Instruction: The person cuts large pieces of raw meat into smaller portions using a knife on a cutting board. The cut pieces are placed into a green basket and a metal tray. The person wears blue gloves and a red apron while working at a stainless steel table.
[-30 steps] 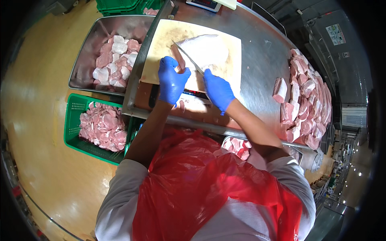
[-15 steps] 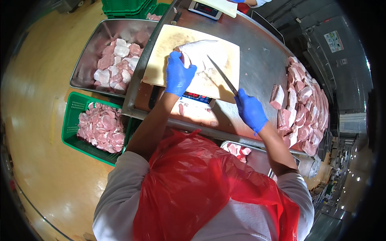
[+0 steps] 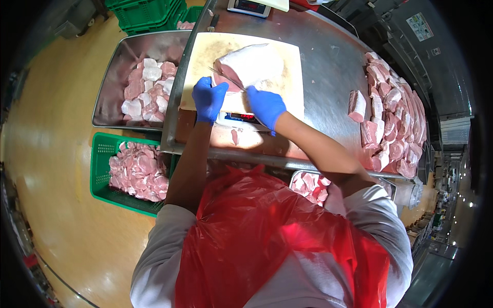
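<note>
A large pale pork loin [image 3: 252, 62], white fat on top and a pink cut face at its left end, lies on the cream cutting board [image 3: 291, 87]. Between that face and a pink slice [image 3: 222, 83] runs the thin blade of a knife [image 3: 233, 81]. My right hand [image 3: 266, 106], blue-gloved, is closed round the knife's handle, which it hides. My left hand [image 3: 209, 100], gloved too, is at the slice's lower left edge, thumb on one side and fingers on the other; its fingertips are partly hidden.
A scale [image 3: 240, 118] shows beneath the board's near edge. Many loin pieces [image 3: 393, 115] are piled at the table's right. On the left stand a steel tub [image 3: 114, 77] and a green crate [image 3: 100, 172] of cut meat. A smaller tray of meat [image 3: 309, 186] sits below the table edge.
My right hand has swung left and inward, bringing the knife to the loin's left end. The left hand has come down off the loin to the slice. The whole view has shifted a little.
</note>
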`<state>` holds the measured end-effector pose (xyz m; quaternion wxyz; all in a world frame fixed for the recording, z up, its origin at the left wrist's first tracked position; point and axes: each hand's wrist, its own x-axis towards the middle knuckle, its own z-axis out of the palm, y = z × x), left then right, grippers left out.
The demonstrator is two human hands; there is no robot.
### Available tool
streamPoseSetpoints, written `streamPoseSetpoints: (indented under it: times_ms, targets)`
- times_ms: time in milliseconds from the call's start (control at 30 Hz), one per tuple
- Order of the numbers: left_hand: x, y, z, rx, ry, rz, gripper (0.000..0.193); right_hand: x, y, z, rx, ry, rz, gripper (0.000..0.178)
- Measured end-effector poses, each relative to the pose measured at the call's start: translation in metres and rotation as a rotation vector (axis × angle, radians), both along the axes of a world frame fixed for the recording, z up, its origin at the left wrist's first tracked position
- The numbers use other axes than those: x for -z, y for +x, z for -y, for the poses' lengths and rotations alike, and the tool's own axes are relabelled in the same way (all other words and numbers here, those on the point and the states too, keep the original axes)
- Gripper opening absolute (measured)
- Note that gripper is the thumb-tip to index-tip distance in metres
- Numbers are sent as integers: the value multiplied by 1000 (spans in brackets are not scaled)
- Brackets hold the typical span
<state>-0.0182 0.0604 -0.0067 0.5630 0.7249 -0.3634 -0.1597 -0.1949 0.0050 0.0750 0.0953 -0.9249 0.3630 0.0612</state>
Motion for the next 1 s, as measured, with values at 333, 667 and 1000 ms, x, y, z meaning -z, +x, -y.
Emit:
streamPoseSetpoints:
  times_ms: [333,667,1000]
  targets:
    - [-5,137,-220,86,795,168,31,-44,-180,-22,140,96,-25,22]
    - [-18,53,51,497,-177,-121,35,-1,-26,-28,299,73,884,21]
    - [-22,-40,-9,201,-452,455,33,19,-12,-35,269,0,769,18]
